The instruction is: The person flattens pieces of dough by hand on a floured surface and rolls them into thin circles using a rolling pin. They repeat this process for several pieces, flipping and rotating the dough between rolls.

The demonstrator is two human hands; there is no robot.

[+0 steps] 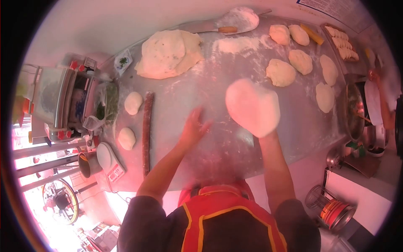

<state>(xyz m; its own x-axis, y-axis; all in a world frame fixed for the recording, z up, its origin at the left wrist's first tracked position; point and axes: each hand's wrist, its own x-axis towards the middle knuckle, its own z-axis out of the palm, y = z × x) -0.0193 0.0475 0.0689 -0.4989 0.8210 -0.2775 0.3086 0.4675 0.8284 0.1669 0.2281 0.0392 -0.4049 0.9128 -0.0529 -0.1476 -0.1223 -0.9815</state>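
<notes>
A flattened round of dough (pixel 252 105) covers my right hand, whose fingers are hidden beneath it. The forearm rises from below and the dough seems draped over the hand, raised above the table. My left hand (pixel 194 128) is to the left of it, thumb apart from the stretched fingers, holding nothing. Beyond my left hand lies a large folded mass of dough (pixel 166 54) with dark flecks. To its left a long dark rolling pin (pixel 147 130) lies lengthwise, with dough balls (pixel 133 103) beside it.
Several dough pieces (pixel 281 73) rest at the right of the metal table (pixel 210 161). Flour (pixel 237 44) and a scoop (pixel 239 20) are at the back. A scale (pixel 110 161) stands front left, a pan (pixel 354 111) at right, and a tray of shaped dough (pixel 342 43) back right.
</notes>
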